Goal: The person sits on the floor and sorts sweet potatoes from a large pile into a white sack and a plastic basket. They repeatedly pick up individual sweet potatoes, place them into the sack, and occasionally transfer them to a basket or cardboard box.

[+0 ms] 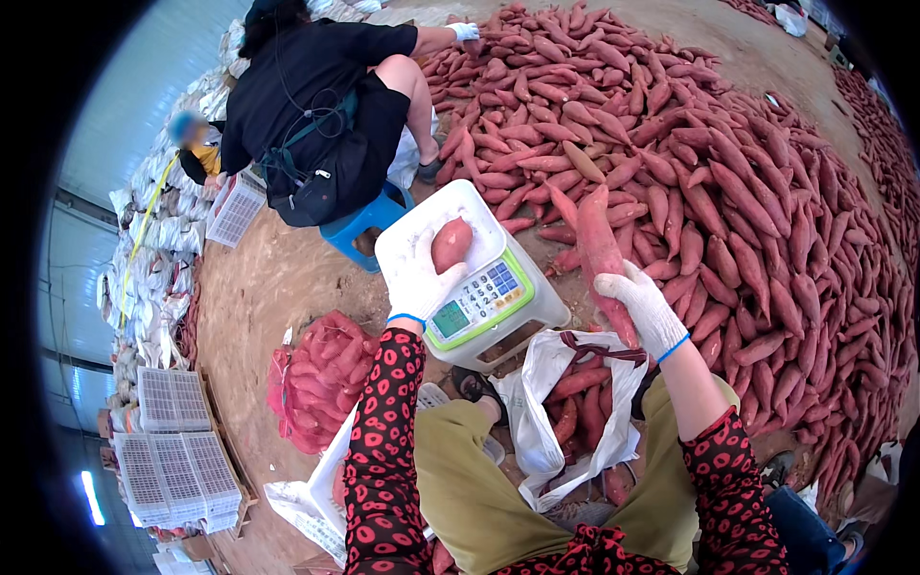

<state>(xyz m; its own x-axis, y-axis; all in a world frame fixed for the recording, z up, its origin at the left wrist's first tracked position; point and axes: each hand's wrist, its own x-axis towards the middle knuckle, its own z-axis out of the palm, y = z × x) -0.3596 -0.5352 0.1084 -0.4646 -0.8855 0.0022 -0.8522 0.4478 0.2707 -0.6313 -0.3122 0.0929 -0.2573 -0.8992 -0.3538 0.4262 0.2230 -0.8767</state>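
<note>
My left hand, in a white knit glove, lies on the white tray of a digital scale, against a short sweet potato; whether its fingers grip it, I cannot tell. My right hand, gloved too, grips a long red-skinned sweet potato, held nearly upright. Below it, between my knees, an open white woven sack holds several sweet potatoes. A large heap of sweet potatoes spreads to the right of the scale.
A person in dark clothes sits on a blue stool beyond the scale. Another person is near a white crate. A red mesh bag of sweet potatoes stands left. Stacked white crates and filled sacks line the left side.
</note>
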